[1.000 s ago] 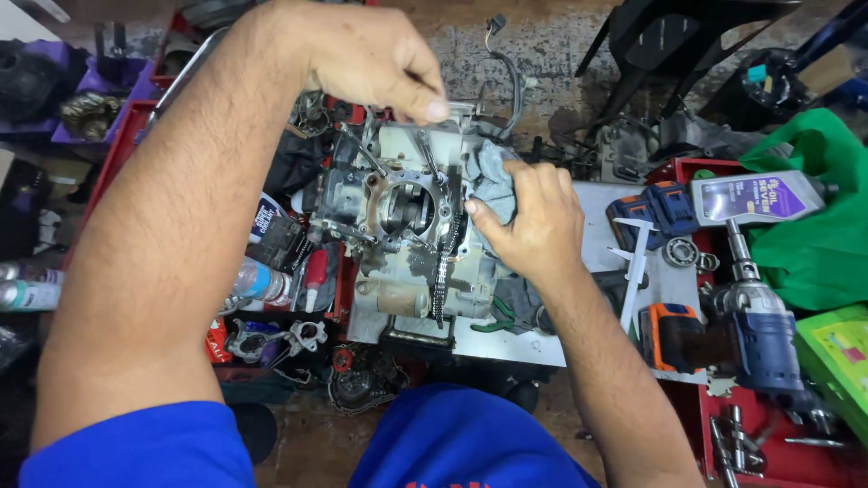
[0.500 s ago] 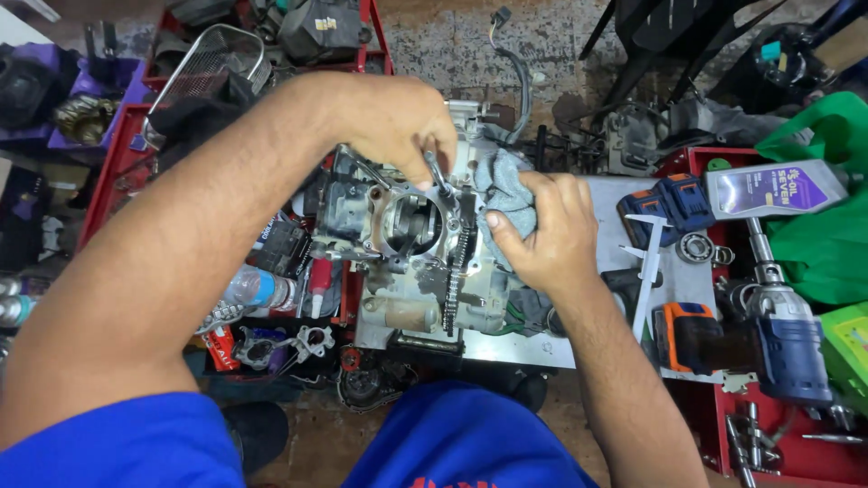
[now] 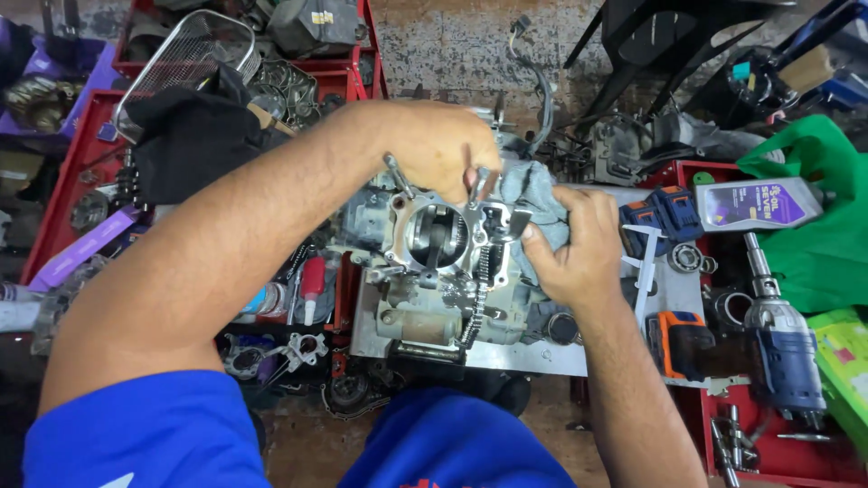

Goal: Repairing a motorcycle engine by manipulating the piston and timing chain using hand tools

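Parts hidden or cut off at the workbench

The left hand (image 3: 443, 154) hides the engine block's (image 3: 434, 262) top; the green bag (image 3: 814, 208) runs off the right edge.

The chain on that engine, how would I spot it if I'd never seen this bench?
Find the grey metal engine block on the steel plate in the middle, between the person's two arms. Just right of its big round bore, a thin dark chain hangs down the block's side, the only linked, beaded-looking strip there.

A grey oil bottle (image 3: 758, 202), green bag (image 3: 814, 208) and power drill (image 3: 782, 348) lie right.
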